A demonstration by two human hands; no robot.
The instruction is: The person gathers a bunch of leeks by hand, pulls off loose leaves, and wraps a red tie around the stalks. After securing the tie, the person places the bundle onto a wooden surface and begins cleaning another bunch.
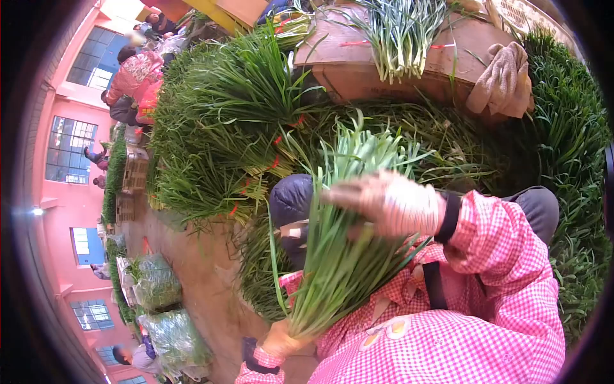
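Observation:
A thick bunch of long leafy greens (345, 269), which looks like garlic chives, slants up across my lap in the head view. At its lower end, my left hand (284, 340) is closed around the gathered leaves. My right hand (390, 203), in a pale glove, lies across the upper middle of the bunch. Its fingers are smeared by motion, so their grip does not show clearly. Paler stalks (368, 153) spread out beyond the right hand.
Red-tied bundles (256, 173) are heaped ahead on the left. A cardboard box (348, 80) bears pale-stemmed greens (403, 38) and a beige cloth (502, 80). More greens (566, 109) stand at right. Plastic-wrapped packs (173, 339), crates (134, 169) and a co-worker (137, 77) are farther left.

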